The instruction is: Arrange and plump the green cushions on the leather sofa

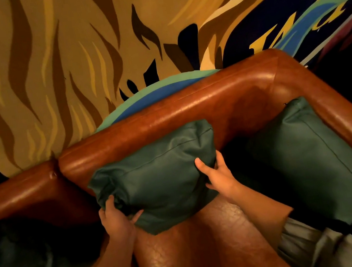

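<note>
Three dark green leather cushions on show: one puffy cushion (156, 177) at centre frame propped against the backrest of the glossy brown leather sofa (189, 108), a second long cushion (315, 158) leaning at the right against the arm, and a third shadowed cushion (18, 259) at lower left. The left hand (117, 222) grips the centre cushion's lower-left corner while the right hand (217, 173) clasps its right edge. Above the sofa, a painted tan, gold and blue mural wall (45, 61) fills the upper frame.
</note>
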### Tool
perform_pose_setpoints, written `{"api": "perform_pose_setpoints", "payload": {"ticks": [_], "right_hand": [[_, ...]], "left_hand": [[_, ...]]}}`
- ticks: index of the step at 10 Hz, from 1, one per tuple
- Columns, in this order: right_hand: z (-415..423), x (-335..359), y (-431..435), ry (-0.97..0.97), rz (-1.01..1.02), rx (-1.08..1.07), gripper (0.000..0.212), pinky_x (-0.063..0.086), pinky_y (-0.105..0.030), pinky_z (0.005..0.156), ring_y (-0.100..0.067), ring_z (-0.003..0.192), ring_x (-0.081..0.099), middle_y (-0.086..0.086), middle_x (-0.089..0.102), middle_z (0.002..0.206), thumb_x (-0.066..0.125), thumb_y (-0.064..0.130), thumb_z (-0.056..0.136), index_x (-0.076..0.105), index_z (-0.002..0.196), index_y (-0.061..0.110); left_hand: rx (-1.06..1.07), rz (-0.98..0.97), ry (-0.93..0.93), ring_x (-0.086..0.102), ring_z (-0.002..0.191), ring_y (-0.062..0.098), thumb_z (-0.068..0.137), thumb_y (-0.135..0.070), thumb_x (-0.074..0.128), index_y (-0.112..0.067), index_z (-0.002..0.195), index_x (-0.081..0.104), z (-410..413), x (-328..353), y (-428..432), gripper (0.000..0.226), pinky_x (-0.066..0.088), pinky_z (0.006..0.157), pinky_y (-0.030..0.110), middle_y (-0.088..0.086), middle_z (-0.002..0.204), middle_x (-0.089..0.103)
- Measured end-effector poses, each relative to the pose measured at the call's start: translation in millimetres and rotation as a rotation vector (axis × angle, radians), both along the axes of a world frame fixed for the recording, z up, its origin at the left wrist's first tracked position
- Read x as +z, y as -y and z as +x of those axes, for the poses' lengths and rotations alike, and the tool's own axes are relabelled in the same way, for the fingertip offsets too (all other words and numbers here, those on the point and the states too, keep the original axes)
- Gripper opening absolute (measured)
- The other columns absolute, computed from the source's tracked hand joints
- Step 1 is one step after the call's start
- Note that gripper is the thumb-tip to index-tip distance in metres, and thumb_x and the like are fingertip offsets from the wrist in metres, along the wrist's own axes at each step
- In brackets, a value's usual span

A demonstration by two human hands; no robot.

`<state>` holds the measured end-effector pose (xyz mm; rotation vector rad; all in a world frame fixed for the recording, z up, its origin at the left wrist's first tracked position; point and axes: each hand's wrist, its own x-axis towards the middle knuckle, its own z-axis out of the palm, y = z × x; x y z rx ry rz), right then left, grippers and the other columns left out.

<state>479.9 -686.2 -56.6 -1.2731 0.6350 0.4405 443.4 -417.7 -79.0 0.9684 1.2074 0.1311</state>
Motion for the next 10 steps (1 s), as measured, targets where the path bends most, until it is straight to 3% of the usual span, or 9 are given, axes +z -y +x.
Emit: {"api": "perform_pose_setpoints", "payload": {"ticks": [1,2,3,4,5,6,7,8,10], "right_hand": [[-0.3,-1.0,-4.3,0.027,-0.072,0.066,0.085,0.045,-0.054,0.112,-0.011,0.123,0.059,0.035,0.058,0.121,0.082,0.061,0.074,0.037,0.146,0.053],[-0.5,-7.6,-7.2,0.032,-0.103,0.048,0.097,0.043,-0.057,0.115,-0.014,0.127,0.057,0.037,0.057,0.120,0.084,0.065,0.067,0.034,0.149,0.055],[-5.1,-6.6,-6.3,0.028,-0.090,-0.002,0.110,0.043,-0.055,0.116,-0.014,0.130,0.056,0.028,0.059,0.131,0.087,0.069,0.060,0.030,0.153,0.051],[-20.0,0.8,-5.7,0.008,-0.035,-0.119,0.091,0.046,-0.051,0.115,-0.005,0.108,0.063,0.006,0.061,0.131,0.085,0.043,0.082,0.031,0.154,0.032],[-29.5,2.7,-6.4,-0.027,-0.053,-0.176,0.061,0.052,-0.048,0.105,-0.004,0.088,0.061,0.000,0.061,0.114,0.079,0.027,0.091,0.040,0.139,0.026],[-38.3,9.1,-10.6,-0.061,-0.077,-0.243,0.039,0.056,-0.047,0.097,-0.019,0.092,0.062,-0.012,0.060,0.109,0.076,0.016,0.093,0.048,0.120,0.016],[-41.3,17.8,-10.5,-0.084,-0.009,-0.213,0.028,0.054,-0.050,0.100,-0.021,0.103,0.062,-0.008,0.063,0.110,0.073,0.013,0.094,0.054,0.113,0.016],[-47.7,30.2,-5.5,-0.096,-0.002,-0.077,0.027,0.054,-0.051,0.099,-0.024,0.119,0.059,-0.004,0.065,0.117,0.073,0.019,0.094,0.061,0.117,0.024],[-77.7,62.4,-8.9,-0.093,-0.016,-0.003,0.039,0.052,-0.054,0.106,-0.033,0.127,0.061,-0.008,0.066,0.134,0.069,0.019,0.096,0.058,0.134,0.021]], "left_hand": [[-0.052,-0.014,-0.013,0.055,0.123,0.040,0.096,-0.040,0.060,-0.029,0.127,0.050,-0.4,0.6,-6.0,0.034,0.055,0.078,0.061,0.003,0.140,0.053],[-0.091,-0.062,0.004,0.059,0.110,0.039,0.096,-0.042,0.061,-0.029,0.139,0.047,-1.2,1.4,-18.4,0.048,0.055,0.080,0.061,0.005,0.143,0.053],[-0.042,-0.099,0.029,0.060,0.111,0.038,0.092,-0.045,0.065,-0.028,0.143,0.046,-9.9,0.5,-20.4,0.057,0.057,0.076,0.057,0.007,0.144,0.051],[0.048,-0.070,0.041,0.050,0.131,0.041,0.097,-0.041,0.060,-0.019,0.146,0.043,-33.2,-5.0,-10.6,0.057,0.053,0.087,0.053,0.018,0.151,0.043],[0.018,-0.050,0.038,0.052,0.131,0.039,0.102,-0.033,0.055,-0.012,0.146,0.043,-45.7,-5.7,-4.4,0.050,0.049,0.094,0.047,0.024,0.151,0.044],[-0.120,-0.003,-0.003,0.056,0.122,0.035,0.104,-0.025,0.050,-0.012,0.145,0.046,-53.2,5.4,-3.7,0.044,0.047,0.097,0.048,0.019,0.145,0.051],[-0.263,-0.016,-0.036,0.056,0.122,0.033,0.103,-0.031,0.052,-0.017,0.147,0.045,-54.5,14.6,-9.0,0.047,0.046,0.096,0.050,0.009,0.138,0.053],[-0.515,-0.025,-0.171,0.056,0.117,0.029,0.101,-0.039,0.052,-0.023,0.149,0.044,-54.8,33.0,-21.2,0.051,0.045,0.097,0.050,0.004,0.134,0.055],[-0.811,0.072,-0.284,0.058,0.116,0.028,0.101,-0.041,0.051,-0.019,0.141,0.052,-82.5,78.7,-34.3,0.046,0.047,0.089,0.043,0.007,0.140,0.060]]}}
